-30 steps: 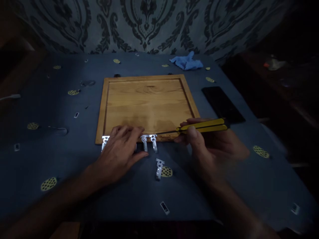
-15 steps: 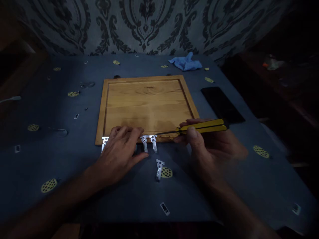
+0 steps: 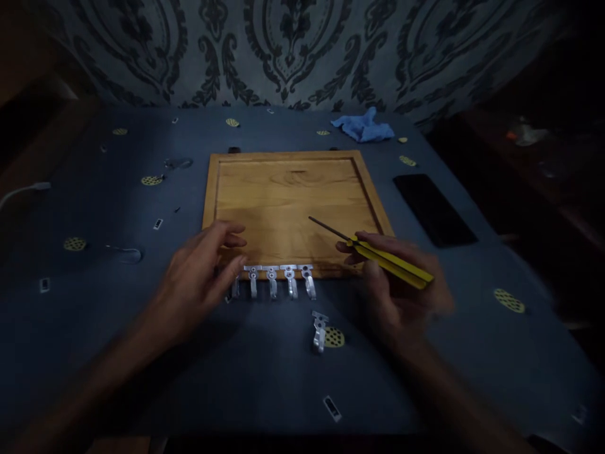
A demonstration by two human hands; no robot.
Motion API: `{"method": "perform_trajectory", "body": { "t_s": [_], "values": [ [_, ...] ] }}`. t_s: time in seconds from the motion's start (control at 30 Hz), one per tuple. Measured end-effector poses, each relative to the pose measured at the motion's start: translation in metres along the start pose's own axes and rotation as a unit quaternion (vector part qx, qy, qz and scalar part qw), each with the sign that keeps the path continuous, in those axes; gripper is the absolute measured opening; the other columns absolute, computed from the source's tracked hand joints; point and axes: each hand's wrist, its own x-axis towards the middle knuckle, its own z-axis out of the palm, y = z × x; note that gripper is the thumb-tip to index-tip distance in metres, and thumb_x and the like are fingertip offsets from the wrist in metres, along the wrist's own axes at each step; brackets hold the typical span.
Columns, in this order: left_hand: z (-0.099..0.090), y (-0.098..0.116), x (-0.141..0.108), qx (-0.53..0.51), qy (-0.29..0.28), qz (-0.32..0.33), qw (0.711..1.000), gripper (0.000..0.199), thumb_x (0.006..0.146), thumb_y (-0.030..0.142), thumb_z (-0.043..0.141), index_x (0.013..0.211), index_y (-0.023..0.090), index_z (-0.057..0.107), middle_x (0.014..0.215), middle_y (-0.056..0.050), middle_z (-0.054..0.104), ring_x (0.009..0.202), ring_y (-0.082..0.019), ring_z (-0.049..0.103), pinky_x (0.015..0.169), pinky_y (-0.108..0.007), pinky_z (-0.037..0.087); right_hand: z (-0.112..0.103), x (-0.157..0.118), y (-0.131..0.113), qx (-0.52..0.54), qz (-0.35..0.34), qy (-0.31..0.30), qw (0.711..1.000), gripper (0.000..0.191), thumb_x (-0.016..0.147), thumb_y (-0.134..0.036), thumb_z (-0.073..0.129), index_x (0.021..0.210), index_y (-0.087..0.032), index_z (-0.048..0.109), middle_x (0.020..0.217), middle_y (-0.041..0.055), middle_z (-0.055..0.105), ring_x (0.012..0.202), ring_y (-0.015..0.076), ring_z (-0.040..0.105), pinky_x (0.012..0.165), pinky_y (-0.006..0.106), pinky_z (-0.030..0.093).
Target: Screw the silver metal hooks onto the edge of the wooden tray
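Note:
A framed wooden board (image 3: 293,208) lies flat on the cloth-covered table. Along its near edge sits a row of several silver metal hooks (image 3: 272,280), their curved ends hanging over the side. One loose hook (image 3: 319,331) rests on the cloth in front of the board. My left hand (image 3: 203,265) is open over the board's near left corner, fingers apart, hiding part of the row. In my right hand (image 3: 401,277) is a screwdriver (image 3: 392,261) with a yellow and black handle, its shaft slanting up and left over the board, tip clear of the hooks.
A black phone (image 3: 435,210) lies right of the board, and a crumpled blue cloth (image 3: 363,126) behind it. Clear plastic-looking pieces (image 3: 125,253) lie on the left, near a white cable (image 3: 28,189). A patterned curtain or wall covering (image 3: 283,50) rises behind.
My left hand has lifted off the hooks and moved left, uncovering more of the row. My right hand has swung the screwdriver's tip up and away from the rightmost hook.

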Motion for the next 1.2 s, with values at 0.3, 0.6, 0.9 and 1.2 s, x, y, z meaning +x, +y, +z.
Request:
{"method": "perform_trajectory", "body": {
  "t_s": [0.3, 0.6, 0.9, 1.2],
  "values": [
    [0.016, -0.004, -0.011, 0.086, -0.063, 0.122, 0.987, 0.049, 0.094, 0.050, 0.068, 0.127, 0.018, 0.052, 0.120, -0.012, 0.069, 0.116, -0.031, 0.060, 0.102, -0.049, 0.048, -0.004, 0.002, 0.001, -0.067, -0.063, -0.067, 0.994, 0.043, 0.089, -0.010, 0.067, 0.128, -0.028, 0.064, 0.116, 0.0093, 0.074, 0.108, 0.0280, 0.073, 0.087, 0.050, 0.063],
    [0.035, 0.006, -0.007, 0.121, -0.078, 0.132, 0.981, 0.048, 0.095, 0.046, 0.066, 0.130, 0.016, 0.050, 0.114, -0.011, 0.070, 0.108, -0.031, 0.062, 0.101, -0.051, 0.048, -0.002, 0.001, 0.001, -0.067, -0.047, -0.059, 0.995, 0.041, 0.090, -0.012, 0.068, 0.126, -0.030, 0.066, 0.112, 0.0066, 0.075, 0.104, 0.0261, 0.073, 0.085, 0.047, 0.064],
    [0.034, 0.003, -0.012, 0.146, -0.071, 0.135, 0.978, 0.047, 0.098, 0.049, 0.061, 0.131, 0.018, 0.050, 0.114, -0.012, 0.070, 0.106, -0.031, 0.065, 0.104, -0.054, 0.044, -0.001, 0.007, -0.006, -0.070, -0.075, -0.082, 0.991, 0.033, 0.090, -0.013, 0.066, 0.121, -0.026, 0.066, 0.114, 0.0094, 0.076, 0.105, 0.0245, 0.074, 0.089, 0.046, 0.062],
    [0.023, 0.025, -0.026, 0.050, 0.019, 0.134, 0.990, 0.020, 0.103, 0.032, 0.055, 0.120, 0.022, 0.057, 0.108, -0.007, 0.071, 0.105, -0.026, 0.063, 0.095, -0.044, 0.052, 0.000, 0.009, -0.017, -0.062, -0.162, -0.106, 0.979, 0.036, 0.091, -0.011, 0.065, 0.125, -0.024, 0.064, 0.110, 0.0095, 0.076, 0.105, 0.0240, 0.074, 0.086, 0.044, 0.065]
  ]
}}
